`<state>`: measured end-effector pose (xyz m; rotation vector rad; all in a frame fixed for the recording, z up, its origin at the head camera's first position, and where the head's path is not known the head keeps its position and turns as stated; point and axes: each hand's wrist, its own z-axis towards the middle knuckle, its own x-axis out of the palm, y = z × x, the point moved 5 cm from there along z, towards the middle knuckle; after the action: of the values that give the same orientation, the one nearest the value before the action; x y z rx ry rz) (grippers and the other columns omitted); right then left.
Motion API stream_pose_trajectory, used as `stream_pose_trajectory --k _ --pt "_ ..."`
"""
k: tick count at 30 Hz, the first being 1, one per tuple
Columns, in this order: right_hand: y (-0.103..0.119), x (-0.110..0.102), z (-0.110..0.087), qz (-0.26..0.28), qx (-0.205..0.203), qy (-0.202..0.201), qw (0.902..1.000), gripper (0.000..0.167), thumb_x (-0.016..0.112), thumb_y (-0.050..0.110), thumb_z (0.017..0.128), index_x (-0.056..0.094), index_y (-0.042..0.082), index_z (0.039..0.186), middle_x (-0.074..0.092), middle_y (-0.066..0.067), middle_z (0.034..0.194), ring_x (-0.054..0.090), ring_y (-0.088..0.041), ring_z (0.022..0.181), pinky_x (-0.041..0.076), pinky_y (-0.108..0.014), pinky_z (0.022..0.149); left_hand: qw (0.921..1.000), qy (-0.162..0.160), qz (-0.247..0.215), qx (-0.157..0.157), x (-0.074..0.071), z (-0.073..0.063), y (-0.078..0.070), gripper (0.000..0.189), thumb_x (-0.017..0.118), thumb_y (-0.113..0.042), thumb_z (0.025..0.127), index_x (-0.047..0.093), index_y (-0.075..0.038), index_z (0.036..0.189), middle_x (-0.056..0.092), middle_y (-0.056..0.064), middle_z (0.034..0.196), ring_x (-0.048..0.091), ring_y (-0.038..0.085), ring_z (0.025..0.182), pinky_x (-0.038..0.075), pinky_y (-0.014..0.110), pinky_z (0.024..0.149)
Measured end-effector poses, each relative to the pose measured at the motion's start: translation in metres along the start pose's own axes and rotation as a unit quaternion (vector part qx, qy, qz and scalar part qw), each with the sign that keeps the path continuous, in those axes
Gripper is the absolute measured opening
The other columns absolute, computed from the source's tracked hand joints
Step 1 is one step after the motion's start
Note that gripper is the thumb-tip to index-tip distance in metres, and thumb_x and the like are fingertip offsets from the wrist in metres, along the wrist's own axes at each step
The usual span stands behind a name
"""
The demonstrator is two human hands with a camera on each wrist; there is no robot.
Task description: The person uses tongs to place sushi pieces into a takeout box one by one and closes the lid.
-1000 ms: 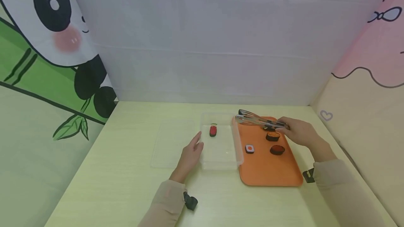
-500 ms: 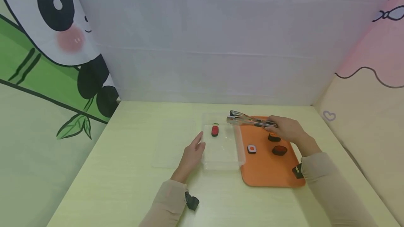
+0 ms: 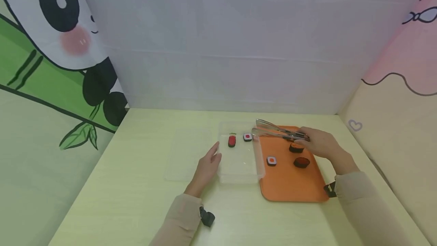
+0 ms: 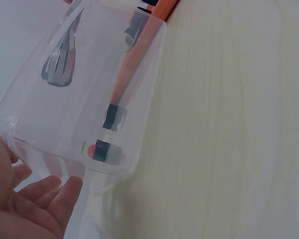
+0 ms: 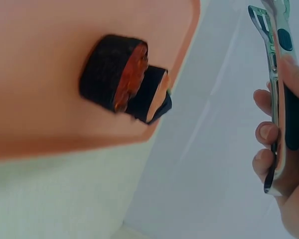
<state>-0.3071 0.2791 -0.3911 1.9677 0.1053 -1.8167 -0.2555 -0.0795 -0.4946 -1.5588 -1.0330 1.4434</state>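
My left hand (image 3: 206,166), fingers loose, is at the clear box (image 3: 235,180); well apart, my right hand (image 3: 320,143) grips the tongs (image 3: 280,135), tips parted, long axis pointing left boxward. The orange-topped sushi (image 3: 296,148) sits on the tray (image 3: 290,191), just my side of them, right hand nearest.

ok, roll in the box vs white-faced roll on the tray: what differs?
Centre: the box roll is red, the tray roll orange.
Place: the box roll is inside the clear box, the tray roll on the orange tray.
Depth: the box roll sits farther back, the tray roll nearer the front.
Shared: dark wrap, white ring.
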Motion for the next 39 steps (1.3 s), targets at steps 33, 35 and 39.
stream_pose_trajectory --k 33,35,39 --pt "-0.031 0.032 -0.067 -0.038 -0.073 -0.016 0.9965 0.013 0.07 0.023 0.09 0.064 0.016 0.099 0.042 0.016 0.066 0.039 -0.005 0.056 0.035 -0.03 0.052 0.9999 0.006 -0.008 0.006 -0.001 -0.003 -0.003 0.051 0.045 -0.03 0.104 0.035 -0.023 0.153 0.039 0.005 0.152 0.047 0.029 0.13 0.038 0.048 0.104" --pt "-0.032 0.03 -0.067 -0.036 -0.072 -0.022 0.9965 0.013 0.07 0.022 0.09 0.065 0.016 0.1 0.045 0.016 0.067 0.04 -0.005 0.056 0.035 -0.029 0.052 1.0 0.004 -0.006 0.005 -0.001 -0.004 -0.003 0.051 0.045 -0.029 0.104 0.035 -0.023 0.153 0.039 0.005 0.152 0.047 0.028 0.13 0.038 0.048 0.105" --pt "-0.033 0.019 -0.067 -0.028 -0.057 -0.033 0.9975 0.015 0.07 0.023 0.09 0.066 0.017 0.103 0.049 0.015 0.069 0.041 -0.006 0.056 0.035 -0.029 0.051 1.0 0.001 -0.005 0.003 -0.001 -0.003 -0.003 0.051 0.046 -0.028 0.104 0.035 -0.024 0.153 0.039 0.004 0.152 0.047 0.027 0.13 0.038 0.047 0.105"
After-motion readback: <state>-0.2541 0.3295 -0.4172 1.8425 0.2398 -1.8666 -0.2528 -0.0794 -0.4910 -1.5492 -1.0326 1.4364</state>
